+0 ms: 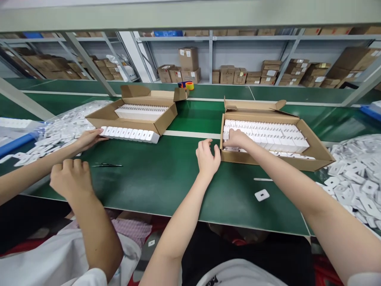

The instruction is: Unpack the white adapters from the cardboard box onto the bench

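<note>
An open cardboard box (315, 149) lies on the green belt, packed with rows of small white pieces (268, 137). My right hand (236, 138) reaches into the box's left end, its fingers curled down over the nearest white pieces. My left hand (207, 157) rests on the belt just outside the box's near left corner. I see it from the back with its fingers curled in and its thumb against the cardboard wall. What those fingers hold, if anything, is hidden.
To my left a co-worker's hand (89, 138) touches a row of white pieces (131, 134) beside a second open box (160, 121); their other hand (71, 176) is a fist. Tweezers (107, 165) and one loose white piece (262, 195) lie on the belt. Heaps of white pieces (354, 178) flank both sides.
</note>
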`<state>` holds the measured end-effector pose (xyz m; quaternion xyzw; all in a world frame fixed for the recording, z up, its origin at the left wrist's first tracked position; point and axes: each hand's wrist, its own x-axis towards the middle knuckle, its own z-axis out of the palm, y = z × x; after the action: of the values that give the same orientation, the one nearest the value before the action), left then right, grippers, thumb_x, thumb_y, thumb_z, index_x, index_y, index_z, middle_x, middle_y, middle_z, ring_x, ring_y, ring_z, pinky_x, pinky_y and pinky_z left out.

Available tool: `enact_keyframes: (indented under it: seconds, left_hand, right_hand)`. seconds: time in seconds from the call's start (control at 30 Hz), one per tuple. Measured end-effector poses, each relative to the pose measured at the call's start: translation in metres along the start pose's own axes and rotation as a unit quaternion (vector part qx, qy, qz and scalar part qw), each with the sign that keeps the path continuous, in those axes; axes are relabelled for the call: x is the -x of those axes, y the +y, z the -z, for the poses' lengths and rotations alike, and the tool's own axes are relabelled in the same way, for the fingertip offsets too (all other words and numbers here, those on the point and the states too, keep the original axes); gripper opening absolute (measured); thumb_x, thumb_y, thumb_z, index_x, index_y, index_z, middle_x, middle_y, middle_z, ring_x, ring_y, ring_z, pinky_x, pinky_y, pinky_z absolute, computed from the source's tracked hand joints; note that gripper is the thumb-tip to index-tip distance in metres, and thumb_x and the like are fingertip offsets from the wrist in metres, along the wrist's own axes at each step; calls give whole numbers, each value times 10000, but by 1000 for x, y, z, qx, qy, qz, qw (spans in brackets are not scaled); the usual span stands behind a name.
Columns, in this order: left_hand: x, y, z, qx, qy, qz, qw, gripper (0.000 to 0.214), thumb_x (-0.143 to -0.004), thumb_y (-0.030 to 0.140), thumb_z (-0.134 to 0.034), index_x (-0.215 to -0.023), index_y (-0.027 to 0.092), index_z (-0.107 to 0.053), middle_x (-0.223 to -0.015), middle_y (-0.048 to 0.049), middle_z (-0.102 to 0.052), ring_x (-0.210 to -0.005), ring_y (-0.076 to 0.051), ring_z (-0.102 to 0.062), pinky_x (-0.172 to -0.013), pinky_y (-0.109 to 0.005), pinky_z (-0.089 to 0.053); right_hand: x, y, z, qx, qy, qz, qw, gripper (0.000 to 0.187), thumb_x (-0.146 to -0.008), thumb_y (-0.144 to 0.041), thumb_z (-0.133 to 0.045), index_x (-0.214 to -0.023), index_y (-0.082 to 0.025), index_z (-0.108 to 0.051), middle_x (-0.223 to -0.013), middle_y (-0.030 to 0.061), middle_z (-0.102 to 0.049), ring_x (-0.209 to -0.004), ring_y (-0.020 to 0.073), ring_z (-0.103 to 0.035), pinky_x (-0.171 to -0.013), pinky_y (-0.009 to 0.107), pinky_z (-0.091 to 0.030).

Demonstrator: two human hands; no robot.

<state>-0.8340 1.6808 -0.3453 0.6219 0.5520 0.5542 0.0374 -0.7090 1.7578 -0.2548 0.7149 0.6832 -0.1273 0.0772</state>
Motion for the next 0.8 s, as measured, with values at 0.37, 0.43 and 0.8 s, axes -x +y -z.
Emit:
enact_keyframes:
  seconds: [0.37, 0.43, 0.8]
  left_hand:
    - [-1, 3, 3, -10, 0, -18, 1000, 206, -921, 235, -479, -1111, 160, -505, -1048, -133, -573, -1013, -269, -600, -879, -401, -433]
    - [-1, 4, 3, -8, -2, -12, 1000, 202, -914, 221, -483, -1108, 166, -505, -1054, -130, -572, -1033, -269, -595, -875, -397, -438]
    - [1, 4, 3, 13, -25, 21, 999, 184, -892, 184, -492, -1073, 184, -523, -1055, -108, -568, -955, -247, -616, -877, -422, -463]
  right_hand:
    - [39, 27, 42, -89, 81, 20, 993, 573, -753, -381, -671, -1239, -178, -445, -1202, 130, -556, -834, 213, -614, -645, 296, -492]
    - [66, 36, 49, -106, 115, 61, 986, 536, -758, -334, -659, -1230, -221, -433, -1191, 89, -552, -844, 202, -604, -668, 289, -475]
    - [149, 30, -38, 28, -40, 173, 984, 496, -831, -422, -553, -1253, -179, -463, -1207, 162, -535, -798, 300, -638, -611, 381, -444]
